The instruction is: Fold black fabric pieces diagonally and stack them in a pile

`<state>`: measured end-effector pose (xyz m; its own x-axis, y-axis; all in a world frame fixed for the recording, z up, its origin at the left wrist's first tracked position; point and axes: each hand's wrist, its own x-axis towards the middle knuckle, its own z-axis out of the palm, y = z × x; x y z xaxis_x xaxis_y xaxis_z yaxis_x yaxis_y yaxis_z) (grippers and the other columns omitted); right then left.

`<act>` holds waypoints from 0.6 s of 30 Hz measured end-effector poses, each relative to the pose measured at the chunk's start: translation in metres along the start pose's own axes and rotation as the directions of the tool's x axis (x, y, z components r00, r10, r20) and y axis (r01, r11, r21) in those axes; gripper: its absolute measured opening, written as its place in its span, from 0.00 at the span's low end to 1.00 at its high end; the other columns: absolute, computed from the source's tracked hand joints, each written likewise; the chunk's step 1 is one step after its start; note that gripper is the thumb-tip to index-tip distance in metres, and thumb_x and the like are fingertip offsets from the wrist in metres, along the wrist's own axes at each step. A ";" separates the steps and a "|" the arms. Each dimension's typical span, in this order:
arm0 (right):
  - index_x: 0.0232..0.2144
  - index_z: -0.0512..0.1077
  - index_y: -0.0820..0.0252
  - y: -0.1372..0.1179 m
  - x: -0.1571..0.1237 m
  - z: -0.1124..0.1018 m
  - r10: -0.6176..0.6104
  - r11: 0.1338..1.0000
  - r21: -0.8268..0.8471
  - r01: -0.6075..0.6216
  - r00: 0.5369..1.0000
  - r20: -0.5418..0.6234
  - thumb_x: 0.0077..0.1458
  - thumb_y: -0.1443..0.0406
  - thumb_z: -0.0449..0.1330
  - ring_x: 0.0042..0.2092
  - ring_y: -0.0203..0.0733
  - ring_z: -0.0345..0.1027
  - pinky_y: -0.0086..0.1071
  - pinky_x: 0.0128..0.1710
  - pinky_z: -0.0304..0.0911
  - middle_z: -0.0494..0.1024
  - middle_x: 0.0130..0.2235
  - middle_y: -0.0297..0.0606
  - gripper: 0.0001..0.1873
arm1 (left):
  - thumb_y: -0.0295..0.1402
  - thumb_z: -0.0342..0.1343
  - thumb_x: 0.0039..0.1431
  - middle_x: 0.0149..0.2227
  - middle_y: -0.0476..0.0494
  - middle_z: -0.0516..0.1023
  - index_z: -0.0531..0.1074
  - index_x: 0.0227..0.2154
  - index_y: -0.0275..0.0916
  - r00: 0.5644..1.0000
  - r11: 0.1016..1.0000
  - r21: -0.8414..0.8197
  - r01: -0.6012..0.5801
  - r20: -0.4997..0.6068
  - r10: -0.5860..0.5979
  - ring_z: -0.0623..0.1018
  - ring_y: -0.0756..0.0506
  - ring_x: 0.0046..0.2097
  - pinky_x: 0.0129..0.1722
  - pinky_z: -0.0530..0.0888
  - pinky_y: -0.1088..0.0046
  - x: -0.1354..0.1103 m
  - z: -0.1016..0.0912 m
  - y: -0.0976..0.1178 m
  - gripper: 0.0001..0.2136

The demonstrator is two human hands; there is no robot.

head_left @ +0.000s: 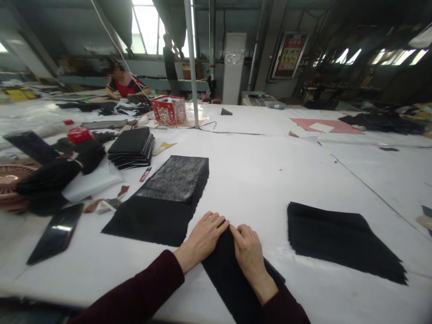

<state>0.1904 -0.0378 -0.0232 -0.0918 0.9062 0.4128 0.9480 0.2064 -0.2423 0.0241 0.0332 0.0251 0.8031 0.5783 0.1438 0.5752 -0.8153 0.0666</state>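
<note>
A strip of black fabric (227, 274) lies lengthwise in front of me, its near end running out of the picture. My left hand (208, 235) is closed at the strip's far left corner, fingers together over the edge. Across from it, my right hand (249, 247) pinches the far right corner with thumb and forefinger. The fingertips of both hands almost meet there. Left of my hands is a stack of black fabric pieces (148, 218), with a speckled grey piece (177, 176) on its far part. A second black stack (337, 238) lies to the right.
Pink thread snips (145, 174) lie beside a folded black pile (130, 146). A dark phone (56, 234) rests at the left, near a brown basket (13, 180). Farther back stand a red patterned box (168, 110) and a pole (191, 63). A person (124, 83) sits across the table.
</note>
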 end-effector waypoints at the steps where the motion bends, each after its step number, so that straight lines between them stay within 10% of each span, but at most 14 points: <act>1: 0.52 0.68 0.60 0.001 -0.002 -0.001 -0.005 1.000 0.010 0.005 1.000 -0.005 0.64 0.73 0.47 0.38 0.44 0.60 0.35 0.39 0.55 0.67 0.36 0.40 0.18 | 0.21 0.48 0.60 0.51 0.41 0.71 0.64 0.56 0.41 1.000 1.000 0.001 -0.004 -0.003 0.004 0.68 0.42 0.54 0.57 0.61 0.62 -0.001 -0.001 0.001 0.22; 18: 0.50 0.70 0.60 0.007 -0.028 -0.016 0.027 1.000 -0.004 -0.027 0.999 -0.019 0.65 0.73 0.48 0.38 0.44 0.60 0.35 0.39 0.55 0.67 0.36 0.39 0.16 | 0.20 0.47 0.58 0.52 0.40 0.70 0.61 0.58 0.38 0.993 0.991 0.073 -0.114 0.025 0.113 0.66 0.43 0.57 0.60 0.58 0.63 0.002 0.000 0.011 0.25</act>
<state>0.2048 -0.0675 -0.0229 -0.0599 0.9042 0.4229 0.9514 0.1799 -0.2499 0.0317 0.0252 0.0263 0.8663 0.4834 0.1256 0.4896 -0.8717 -0.0221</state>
